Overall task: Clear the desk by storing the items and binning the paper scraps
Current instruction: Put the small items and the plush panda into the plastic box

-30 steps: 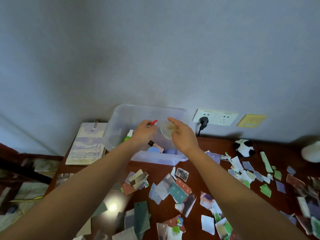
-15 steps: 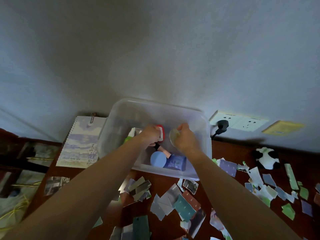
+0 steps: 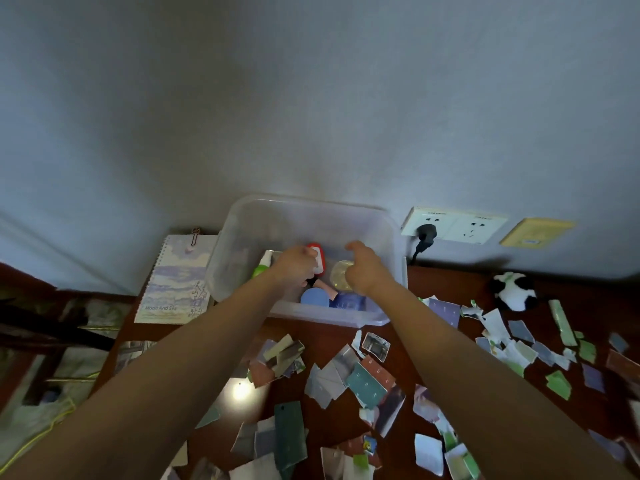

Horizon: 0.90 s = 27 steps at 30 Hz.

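A clear plastic bin (image 3: 242, 237) stands against the wall at the back of the dark wooden desk (image 3: 450, 292). Both my hands are down inside it. My left hand (image 3: 294, 270) grips a small red-and-white item (image 3: 319, 258). My right hand (image 3: 365, 271) has its fingers curled, holding a round translucent yellowish disc (image 3: 340, 279) by its edge. Under the hands lie a green-and-white bottle (image 3: 262, 267), a blue round piece (image 3: 314, 297), a blue packet (image 3: 350, 301) and a pink-and-black stick (image 3: 325, 288). Torn paper scraps (image 3: 363, 379) cover the desk in front of the bin.
A spiral notebook (image 3: 176, 285) lies left of the bin. A panda plush (image 3: 514, 292) sits at the back right among more scraps (image 3: 512, 348). A wall socket with a black plug (image 3: 426, 233) and a yellow plate (image 3: 536, 232) are behind. The desk's left edge drops to a cluttered floor.
Both hands have gone from above the bin's front rim down into it, carrying the red-and-white item and the disc lower. The view has shifted slightly.
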Each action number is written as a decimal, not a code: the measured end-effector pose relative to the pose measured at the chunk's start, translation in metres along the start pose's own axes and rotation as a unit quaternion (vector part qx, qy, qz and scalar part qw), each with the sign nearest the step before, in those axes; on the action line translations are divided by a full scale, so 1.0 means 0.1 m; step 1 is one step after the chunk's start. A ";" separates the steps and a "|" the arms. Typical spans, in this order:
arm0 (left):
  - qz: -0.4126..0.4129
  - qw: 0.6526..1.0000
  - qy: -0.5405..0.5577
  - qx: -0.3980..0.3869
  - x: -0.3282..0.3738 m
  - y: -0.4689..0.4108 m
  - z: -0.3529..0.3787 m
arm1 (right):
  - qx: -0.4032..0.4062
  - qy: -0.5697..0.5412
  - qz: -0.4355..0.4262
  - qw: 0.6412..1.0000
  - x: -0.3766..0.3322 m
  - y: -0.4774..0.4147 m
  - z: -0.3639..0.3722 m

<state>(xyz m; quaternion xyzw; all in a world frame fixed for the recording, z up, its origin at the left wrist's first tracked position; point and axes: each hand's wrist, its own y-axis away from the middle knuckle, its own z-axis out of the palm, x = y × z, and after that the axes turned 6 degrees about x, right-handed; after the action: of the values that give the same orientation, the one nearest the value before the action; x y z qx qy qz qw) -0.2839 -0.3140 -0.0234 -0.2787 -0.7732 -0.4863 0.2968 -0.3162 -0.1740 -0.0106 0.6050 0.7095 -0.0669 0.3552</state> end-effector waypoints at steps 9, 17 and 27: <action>0.132 0.981 0.105 0.091 -0.02 1.17 0.09 | 0.161 -0.127 -0.107 0.973 0.09 0.98 -0.40; 0.125 0.982 0.112 0.085 -0.49 1.98 0.63 | 0.177 -0.115 -0.081 0.974 0.76 1.89 -0.27; 0.078 0.993 0.082 0.041 -1.09 2.70 1.12 | 0.131 -0.060 -0.024 0.989 1.52 2.71 -0.10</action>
<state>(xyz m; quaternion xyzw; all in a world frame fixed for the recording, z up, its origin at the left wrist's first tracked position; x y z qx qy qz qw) -0.0379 -0.1262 0.0162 -0.2846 -0.7414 -0.4509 0.4075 -0.0772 0.0249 -0.0014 0.6241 0.6863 -0.2038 0.3130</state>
